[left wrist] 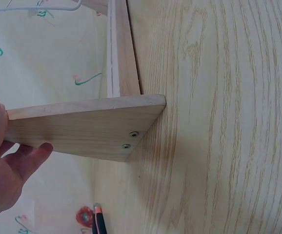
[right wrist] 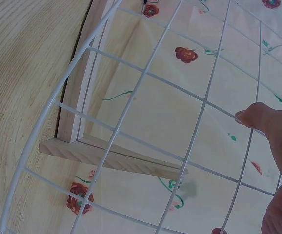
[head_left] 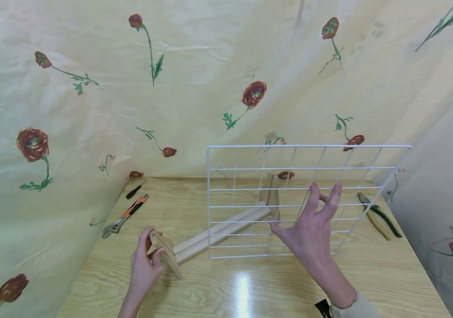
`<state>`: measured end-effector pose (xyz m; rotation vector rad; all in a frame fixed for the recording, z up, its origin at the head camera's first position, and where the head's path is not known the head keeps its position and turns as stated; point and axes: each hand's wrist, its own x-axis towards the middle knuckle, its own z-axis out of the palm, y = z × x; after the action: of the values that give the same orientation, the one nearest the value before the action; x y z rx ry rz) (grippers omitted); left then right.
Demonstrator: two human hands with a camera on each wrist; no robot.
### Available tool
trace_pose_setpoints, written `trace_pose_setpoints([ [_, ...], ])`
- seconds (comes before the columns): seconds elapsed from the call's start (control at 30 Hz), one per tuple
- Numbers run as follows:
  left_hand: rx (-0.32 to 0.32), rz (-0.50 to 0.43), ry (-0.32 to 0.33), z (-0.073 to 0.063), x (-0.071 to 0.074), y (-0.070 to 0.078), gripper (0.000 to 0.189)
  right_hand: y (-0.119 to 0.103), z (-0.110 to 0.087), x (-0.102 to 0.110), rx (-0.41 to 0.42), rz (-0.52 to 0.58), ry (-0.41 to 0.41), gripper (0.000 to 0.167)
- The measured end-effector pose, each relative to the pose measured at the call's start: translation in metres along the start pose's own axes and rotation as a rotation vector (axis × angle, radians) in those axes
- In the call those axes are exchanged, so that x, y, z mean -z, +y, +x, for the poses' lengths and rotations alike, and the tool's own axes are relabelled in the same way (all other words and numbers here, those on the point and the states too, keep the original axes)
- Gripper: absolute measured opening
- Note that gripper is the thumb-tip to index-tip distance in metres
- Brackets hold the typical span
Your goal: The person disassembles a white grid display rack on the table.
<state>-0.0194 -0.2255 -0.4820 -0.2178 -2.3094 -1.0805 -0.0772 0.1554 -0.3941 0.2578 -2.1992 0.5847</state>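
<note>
A wooden stand has two long parallel rails [head_left: 226,229] joining a near end board [head_left: 168,254] and a far end board [head_left: 274,198]. My left hand [head_left: 143,267] pinches the top of the near end board between thumb and fingers. Two screw heads [left wrist: 130,140] show on that board's outer face in the left wrist view. With spread fingers and thumb on its wires, my right hand [head_left: 313,234] holds a white wire grid [head_left: 208,198] tilted up in front of the stand. Through the grid's openings the far end board [right wrist: 111,158] is visible in the right wrist view.
At the left lie a small black screwdriver [head_left: 133,191] and an adjustable wrench [head_left: 124,216] with an orange and black handle. Pliers [head_left: 379,216] lie at the right. A black item [head_left: 323,308] shows by the right sleeve. Flower-patterned cloth [head_left: 194,110] hangs behind the table.
</note>
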Motion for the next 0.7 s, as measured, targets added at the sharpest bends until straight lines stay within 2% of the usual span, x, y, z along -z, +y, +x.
trace_pose_setpoints([
  [0.4, -0.073, 0.041, 0.028, -0.0066, 0.0042, 0.0022, 0.075, 0.0002, 0.0001, -0.0035, 0.043, 0.022, 0.032, 0.134],
  [0.7, -0.044, 0.018, 0.032, -0.0071, 0.0038, 0.0039, 0.074, -0.0007, 0.0002, -0.004, 0.049, 0.026, 0.04, 0.133],
])
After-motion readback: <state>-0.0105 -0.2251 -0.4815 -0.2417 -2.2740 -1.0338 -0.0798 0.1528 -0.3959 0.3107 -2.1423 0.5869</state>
